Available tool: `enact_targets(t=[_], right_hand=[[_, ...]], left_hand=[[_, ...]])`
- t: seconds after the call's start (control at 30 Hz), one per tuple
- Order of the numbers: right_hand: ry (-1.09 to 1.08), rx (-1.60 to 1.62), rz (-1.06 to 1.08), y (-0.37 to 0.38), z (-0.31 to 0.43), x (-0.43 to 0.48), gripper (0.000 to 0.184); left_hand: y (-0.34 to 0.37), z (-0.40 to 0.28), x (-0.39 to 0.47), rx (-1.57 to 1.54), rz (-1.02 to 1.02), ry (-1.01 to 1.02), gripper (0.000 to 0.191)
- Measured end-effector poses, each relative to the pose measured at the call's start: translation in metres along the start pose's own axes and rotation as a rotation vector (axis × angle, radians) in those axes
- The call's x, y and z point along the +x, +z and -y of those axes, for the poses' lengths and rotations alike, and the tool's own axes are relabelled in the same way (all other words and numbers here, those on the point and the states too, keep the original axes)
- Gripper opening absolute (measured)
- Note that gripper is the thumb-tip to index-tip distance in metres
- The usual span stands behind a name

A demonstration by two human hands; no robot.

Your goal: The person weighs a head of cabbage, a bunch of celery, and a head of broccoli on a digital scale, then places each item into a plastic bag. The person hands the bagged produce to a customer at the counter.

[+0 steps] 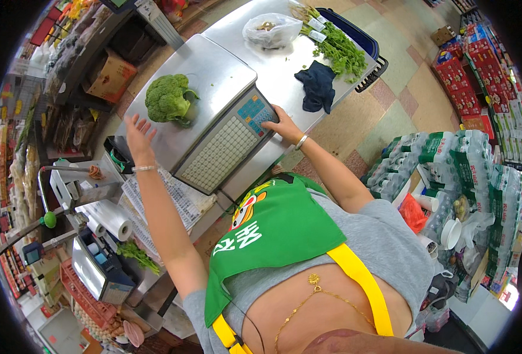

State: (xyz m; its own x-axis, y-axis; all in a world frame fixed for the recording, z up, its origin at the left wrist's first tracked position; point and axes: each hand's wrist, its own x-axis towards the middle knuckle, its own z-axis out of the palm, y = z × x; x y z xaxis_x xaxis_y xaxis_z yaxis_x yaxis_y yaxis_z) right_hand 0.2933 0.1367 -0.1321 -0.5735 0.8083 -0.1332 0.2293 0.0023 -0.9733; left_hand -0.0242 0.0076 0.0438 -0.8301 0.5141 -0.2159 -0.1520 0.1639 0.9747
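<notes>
A broccoli head [168, 98] lies on the steel weighing plate [216, 66] of an electronic scale. My left hand [140, 139] is just beside it, at the plate's near left edge, with fingers spread and nothing in them. At the scale's keypad [254, 113], my right hand [285, 125] rests on the right end. Its thumb is on or just above the keys near a red one, and its fingers reach around the housing's edge. Left of the keypad is a broad panel of pale keys [216, 155].
Beyond the scale, the steel table [283, 73] bears a plastic bag [272, 32], bundled leafy herbs [338, 48] and a dark cloth [317, 86]. Plastic film rolls [115, 220] and a second scale [97, 270] stand at left. Shrink-wrapped bottle packs [442, 155] are stacked at right.
</notes>
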Motion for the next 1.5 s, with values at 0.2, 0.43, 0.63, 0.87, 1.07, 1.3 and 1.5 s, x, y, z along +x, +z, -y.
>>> enact_targets(t=[0.2, 0.43, 0.63, 0.87, 1.07, 1.3, 1.5], right_hand=[[0.093, 0.031, -0.064, 0.006, 0.026, 0.000, 0.071], [0.126, 0.242, 0.029, 0.000, 0.030, -0.001, 0.068], [0.182, 0.201, 0.005, 0.002, 0.034, -0.004, 0.069], [0.183, 0.276, 0.016, 0.004, 0.032, -0.004, 0.071], [-0.093, -0.023, 0.063, -0.009, 0.002, -0.009, 0.076], [0.106, 0.237, 0.087, -0.007, 0.019, -0.011, 0.067], [0.265, 0.289, -0.032, -0.003, 0.042, -0.005, 0.058]], left_hand=[[-0.067, 0.033, -0.046, -0.160, -0.145, 0.143, 0.054], [-0.108, 0.067, -0.092, -0.294, -0.294, 0.047, 0.052], [-0.130, 0.095, -0.107, -0.424, -0.338, -0.050, 0.053], [-0.144, 0.112, -0.118, -0.474, -0.338, -0.081, 0.053], [-0.153, 0.117, -0.122, -0.509, -0.355, -0.098, 0.054], [-0.167, 0.130, -0.121, -0.550, -0.366, -0.128, 0.055], [-0.165, 0.127, -0.120, -0.550, -0.362, -0.129, 0.056]])
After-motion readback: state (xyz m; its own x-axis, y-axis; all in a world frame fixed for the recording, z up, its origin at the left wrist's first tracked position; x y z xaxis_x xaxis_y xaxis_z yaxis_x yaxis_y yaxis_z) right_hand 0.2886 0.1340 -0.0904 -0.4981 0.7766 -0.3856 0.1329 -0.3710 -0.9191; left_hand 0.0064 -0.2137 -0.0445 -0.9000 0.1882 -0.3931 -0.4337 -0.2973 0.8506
